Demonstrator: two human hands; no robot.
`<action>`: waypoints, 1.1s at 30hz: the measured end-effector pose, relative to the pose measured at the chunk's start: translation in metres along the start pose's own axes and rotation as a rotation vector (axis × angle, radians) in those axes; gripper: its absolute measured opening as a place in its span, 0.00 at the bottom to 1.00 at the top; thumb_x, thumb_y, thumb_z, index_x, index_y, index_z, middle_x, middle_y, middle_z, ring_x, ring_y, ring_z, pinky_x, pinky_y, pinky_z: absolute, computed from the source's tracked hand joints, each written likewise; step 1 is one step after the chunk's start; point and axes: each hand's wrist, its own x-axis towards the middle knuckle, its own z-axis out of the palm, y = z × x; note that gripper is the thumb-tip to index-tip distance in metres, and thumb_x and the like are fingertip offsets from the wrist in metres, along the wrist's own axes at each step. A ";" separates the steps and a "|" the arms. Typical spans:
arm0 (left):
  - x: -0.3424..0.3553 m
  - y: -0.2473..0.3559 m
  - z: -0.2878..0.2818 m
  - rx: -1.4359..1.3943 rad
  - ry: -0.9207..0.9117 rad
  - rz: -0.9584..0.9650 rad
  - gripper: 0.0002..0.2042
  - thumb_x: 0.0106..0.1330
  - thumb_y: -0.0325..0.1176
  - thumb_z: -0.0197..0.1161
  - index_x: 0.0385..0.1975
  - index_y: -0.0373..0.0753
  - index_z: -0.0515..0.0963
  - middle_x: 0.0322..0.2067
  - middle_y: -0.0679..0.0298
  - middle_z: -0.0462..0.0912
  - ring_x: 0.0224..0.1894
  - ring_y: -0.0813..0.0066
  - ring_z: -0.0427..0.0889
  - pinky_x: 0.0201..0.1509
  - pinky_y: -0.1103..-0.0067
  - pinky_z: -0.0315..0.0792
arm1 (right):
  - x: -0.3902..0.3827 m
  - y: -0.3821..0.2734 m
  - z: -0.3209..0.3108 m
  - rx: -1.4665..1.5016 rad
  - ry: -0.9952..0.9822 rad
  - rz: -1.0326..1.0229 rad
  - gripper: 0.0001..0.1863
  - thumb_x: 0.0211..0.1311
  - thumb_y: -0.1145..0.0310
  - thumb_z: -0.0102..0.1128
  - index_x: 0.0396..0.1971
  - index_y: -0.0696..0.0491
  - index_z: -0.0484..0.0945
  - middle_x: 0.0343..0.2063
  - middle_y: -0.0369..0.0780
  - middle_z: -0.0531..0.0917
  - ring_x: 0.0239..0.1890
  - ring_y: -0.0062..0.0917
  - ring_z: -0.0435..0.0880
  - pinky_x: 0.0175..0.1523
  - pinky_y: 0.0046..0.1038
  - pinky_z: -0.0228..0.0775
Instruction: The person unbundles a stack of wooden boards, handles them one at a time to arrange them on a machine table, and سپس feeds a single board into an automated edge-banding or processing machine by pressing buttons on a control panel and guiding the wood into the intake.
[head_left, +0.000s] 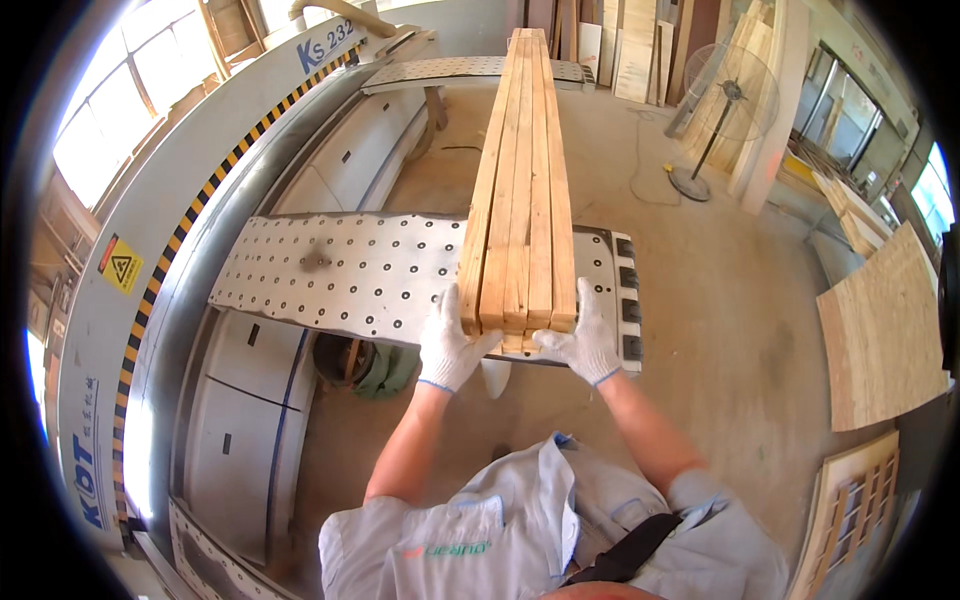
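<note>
A stack of long, light wooden strips (517,190) lies lengthwise in front of me, its near end toward my body. It rests across the perforated white support table (350,268) and reaches a second perforated support (440,70) farther off. My left hand (450,347), in a white knit glove, clasps the left side of the near end, thumb across the end faces. On the opposite side my right hand (587,340), gloved alike, presses against the stack with its thumb also at the end. Between them the strip ends look roughly even; the undersides are hidden.
A large grey machine beam (175,235) with a black-and-yellow striped edge curves along the left. Beneath the table sits a dark bin (342,360) beside green cloth. A standing fan (731,92) is at the back right, and plywood sheets (885,330) lean at the far right.
</note>
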 end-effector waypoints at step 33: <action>0.165 0.118 -0.096 -0.264 0.242 0.018 0.34 0.67 0.43 0.77 0.68 0.29 0.76 0.39 0.46 0.93 0.38 0.52 0.95 0.46 0.68 0.87 | 0.029 -0.001 -0.007 -0.118 -0.088 0.095 0.59 0.58 0.57 0.82 0.81 0.68 0.56 0.68 0.60 0.81 0.68 0.45 0.85 0.72 0.37 0.77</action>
